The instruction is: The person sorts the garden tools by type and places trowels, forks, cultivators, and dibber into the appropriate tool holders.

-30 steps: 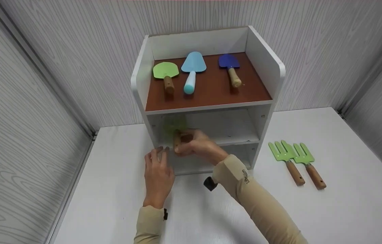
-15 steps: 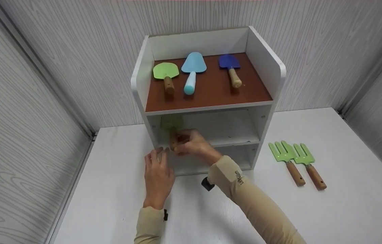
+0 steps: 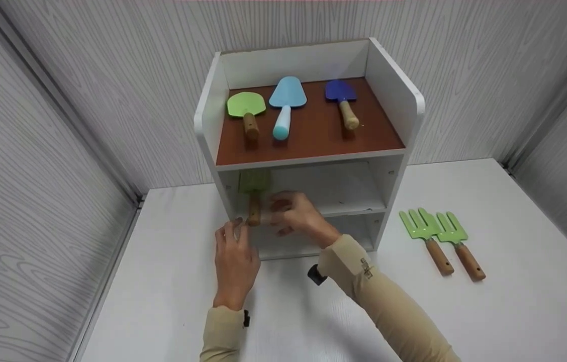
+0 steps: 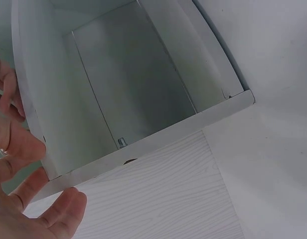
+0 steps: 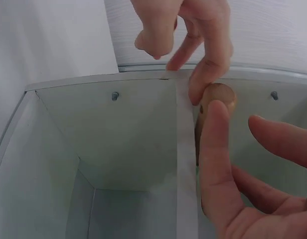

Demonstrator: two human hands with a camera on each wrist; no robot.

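Observation:
A green-headed garden hand tool point(image 3: 255, 203) with a brown wooden handle lies at the left of the cabinet's middle shelf point(image 3: 323, 188). Shade hides whether its head is a fork. My right hand point(image 3: 296, 216), slightly blurred, hovers just right of that handle, fingers loosely bent around nothing. In the right wrist view its index finger passes in front of the handle end point(image 5: 221, 92). My left hand point(image 3: 235, 261) rests its fingertips at the cabinet's left front edge, near the handle end. In the left wrist view, the left thumb point(image 4: 26, 144) and fingers touch the shelf-and-side corner.
On the cabinet's brown top lie a green trowel point(image 3: 247, 105), a light-blue trowel point(image 3: 287, 95) and a dark-blue trowel point(image 3: 341, 93). Two green garden forks point(image 3: 421, 226) with wooden handles overlap on the white table point(image 3: 514, 311) to the right. A lower compartment point(image 3: 288, 244) sits underneath.
My right hand moved the green-headed tool left and farther into the middle shelf, then let go of its handle and drew slightly right. The left hand stayed in place.

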